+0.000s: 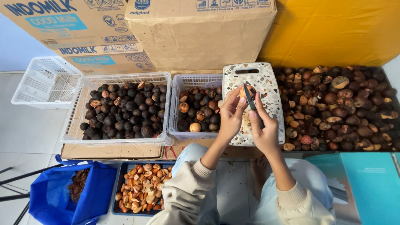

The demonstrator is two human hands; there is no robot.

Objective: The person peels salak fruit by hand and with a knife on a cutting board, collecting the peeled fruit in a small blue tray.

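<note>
Over the speckled white cutting board point(266, 83), the left hand point(231, 116) pinches a small orange-brown nut point(249, 90) steady while the right hand point(263, 132) grips a dark-bladed knife point(251, 103) against it.

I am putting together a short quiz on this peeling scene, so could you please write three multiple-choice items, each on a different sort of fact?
1. Where does the speckled cutting board lie?
A. Between the small white basket and the big pile of nuts
B. Inside the blue bag
C. On top of the cardboard boxes

2. What colour is the bag at lower left?
A. Red
B. Blue
C. White

3. What is the state of the far-left white basket?
A. Full of dark nuts
B. Holding peeled pieces
C. Empty

Answers: 1 A, it sits beside the small basket and the pile; 2 B, its fabric is blue; 3 C, only bare mesh shows.
</note>
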